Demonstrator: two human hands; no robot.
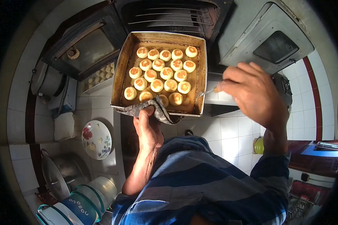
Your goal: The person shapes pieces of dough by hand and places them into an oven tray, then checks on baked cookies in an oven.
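Observation:
A square metal baking pan [121,77] holds rows of small round buns [166,73] with browned tops. My left hand [148,131] is closed on the pan's near edge through a folded dark patterned cloth [159,108], which hides part of the front row. My right hand [251,92] is closed around a thin metal utensil [209,91] just beyond the pan's right wall. The utensil's tip is near that wall; its exact kind is too small to tell.
Behind the pan is an open oven with wire racks [169,18]. A glass-windowed oven door [88,47] stands at left, a grey metal door [276,45] at right. More pale buns [102,75] lie in a tray at left, near a floral plate [97,139] and a bucket [77,206].

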